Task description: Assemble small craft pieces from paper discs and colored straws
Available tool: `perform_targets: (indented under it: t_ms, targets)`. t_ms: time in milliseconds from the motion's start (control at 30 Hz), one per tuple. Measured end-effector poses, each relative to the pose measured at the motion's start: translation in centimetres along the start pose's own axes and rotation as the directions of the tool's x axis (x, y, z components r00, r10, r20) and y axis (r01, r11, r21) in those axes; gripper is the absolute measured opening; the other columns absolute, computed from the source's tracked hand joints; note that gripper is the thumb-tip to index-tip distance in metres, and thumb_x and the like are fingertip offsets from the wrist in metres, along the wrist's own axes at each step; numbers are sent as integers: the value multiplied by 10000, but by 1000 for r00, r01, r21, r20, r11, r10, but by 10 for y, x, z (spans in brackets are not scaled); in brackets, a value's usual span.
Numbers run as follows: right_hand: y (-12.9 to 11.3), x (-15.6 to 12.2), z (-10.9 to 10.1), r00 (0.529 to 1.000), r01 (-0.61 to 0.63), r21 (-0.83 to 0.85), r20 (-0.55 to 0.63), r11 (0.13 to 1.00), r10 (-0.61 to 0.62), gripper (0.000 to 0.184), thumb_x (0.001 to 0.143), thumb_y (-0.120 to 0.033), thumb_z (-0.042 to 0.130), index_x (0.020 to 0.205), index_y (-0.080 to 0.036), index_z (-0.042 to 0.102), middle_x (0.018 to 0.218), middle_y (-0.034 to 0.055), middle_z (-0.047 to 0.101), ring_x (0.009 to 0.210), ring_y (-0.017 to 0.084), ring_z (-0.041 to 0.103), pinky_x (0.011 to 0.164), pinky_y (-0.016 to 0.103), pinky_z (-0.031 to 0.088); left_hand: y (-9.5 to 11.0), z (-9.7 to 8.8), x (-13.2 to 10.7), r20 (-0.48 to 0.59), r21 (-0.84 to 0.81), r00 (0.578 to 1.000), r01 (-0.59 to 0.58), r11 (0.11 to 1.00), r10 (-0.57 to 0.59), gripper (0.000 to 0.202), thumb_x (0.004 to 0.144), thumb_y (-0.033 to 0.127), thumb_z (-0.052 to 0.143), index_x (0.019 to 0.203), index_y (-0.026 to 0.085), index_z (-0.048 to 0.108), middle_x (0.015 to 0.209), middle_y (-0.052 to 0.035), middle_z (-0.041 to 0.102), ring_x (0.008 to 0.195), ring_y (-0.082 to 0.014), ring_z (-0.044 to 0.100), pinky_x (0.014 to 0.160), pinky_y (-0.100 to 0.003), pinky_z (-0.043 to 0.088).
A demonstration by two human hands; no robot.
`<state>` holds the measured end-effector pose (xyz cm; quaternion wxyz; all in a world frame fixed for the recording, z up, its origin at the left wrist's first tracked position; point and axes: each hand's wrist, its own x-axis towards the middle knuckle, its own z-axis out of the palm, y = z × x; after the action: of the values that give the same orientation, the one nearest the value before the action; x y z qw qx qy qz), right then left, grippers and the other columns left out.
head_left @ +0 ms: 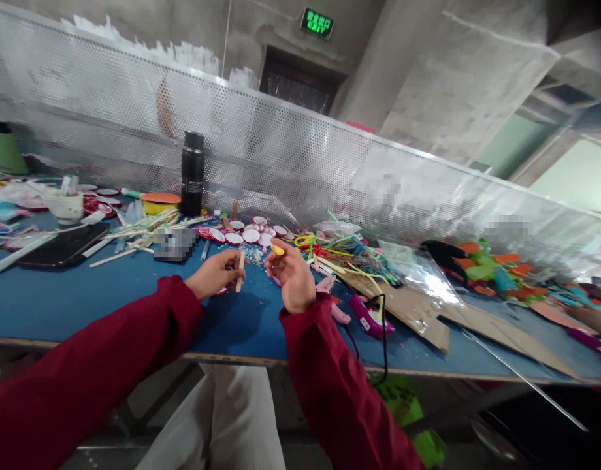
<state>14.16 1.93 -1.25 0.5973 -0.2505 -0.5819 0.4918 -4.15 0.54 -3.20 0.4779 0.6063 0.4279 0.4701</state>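
Head view: the left grip (216, 273) pinches a slim stick (240, 271) between thumb and fingers, nearly upright, with its lower end jutting below them. The right grip (295, 277), palm turned up, is narrow at the fingertips, around a small yellow piece (277, 249). Both things are above the table (232, 326), near each other but apart. Handling them well would mean a light, firm pinch on the stick so that it doesn't twist, and fingertips set only on the yellow piece's edges. Both wrists are best held steady, clear of the white discs (251, 234) behind and the black cord (385, 349) at the right.
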Motion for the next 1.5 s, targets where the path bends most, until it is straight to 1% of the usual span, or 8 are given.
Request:
perform_targets:
  t_ms: [167, 300, 633, 833, 967, 1133, 1333, 1500]
  targets:
    - [24, -20, 22, 970, 163, -140, -159, 977, -184, 240, 774, -344, 680, 902, -208, 530, 616, -75, 506, 521, 74, 449, 492, 202, 369, -15, 6, -14, 45, 65, 998, -50, 997, 47, 165, 798, 289, 605, 848, 190, 483, 728, 13, 630, 627, -152, 647, 551, -255, 515]
    - [30, -22, 24, 962, 131, -180, -215, 975, -169, 276, 876, -459, 563, 785, -215, 469, 475, -112, 386, 410, 60, 341, 425, 200, 281, -17, 10, -14, 102, 124, 992, -82, 989, 70, 163, 875, 353, 521, 831, 199, 490, 756, -6, 659, 645, -164, 658, 585, -279, 522]
    - [28, -22, 16, 913, 224, -266, -280, 938, -297, 217, 832, -335, 542, 938, -166, 629, 722, 4, 658, 661, 132, 621, 629, 260, 491, 1, 20, -32, 223, 562, 927, -376, 737, 302, 257, 960, 296, 389, 809, 217, 581, 782, -6, 688, 724, -147, 619, 719, -271, 444]
    - [21, 19, 15, 841, 253, -393, -363, 884, -402, 133, 792, -306, 568, 754, -179, 580, 592, -45, 538, 514, 101, 493, 517, 237, 411, 2, 25, 8, 16, 200, 955, -293, 935, 296, 149, 919, 337, 450, 906, 205, 519, 729, -1, 640, 601, -149, 617, 572, -262, 473]
    - [23, 45, 12, 852, 336, -413, -249, 846, -460, 134, 775, -249, 545, 876, -178, 598, 639, -32, 590, 569, 124, 556, 572, 252, 453, -8, 24, 41, -82, -42, 977, -201, 979, 197, 184, 864, 372, 528, 915, 199, 490, 694, 18, 623, 566, -140, 610, 518, -244, 470]
    - [38, 37, 4, 889, 276, -471, -205, 838, -409, 96, 789, -273, 561, 818, -191, 602, 694, -7, 616, 629, 137, 576, 618, 265, 477, -20, 25, 47, 41, -25, 968, -247, 969, 248, 240, 871, 434, 539, 865, 202, 479, 695, 20, 620, 594, -145, 616, 545, -262, 485]
    - [40, 27, 5, 880, 301, -513, -176, 804, -442, 91, 788, -263, 590, 850, -209, 553, 731, -7, 596, 667, 146, 575, 636, 270, 471, -24, 27, 45, 13, -44, 968, -251, 967, 252, 244, 898, 443, 503, 898, 199, 485, 675, 21, 602, 579, -140, 586, 557, -266, 469]
    - [40, 40, 8, 812, 364, -633, -144, 683, -566, 93, 810, -284, 600, 865, -215, 568, 816, 16, 614, 762, 165, 566, 735, 301, 471, -8, 17, 56, -174, 325, 862, -406, 854, 476, 258, 964, 371, 396, 839, 193, 534, 721, -7, 594, 645, -136, 534, 647, -266, 440]
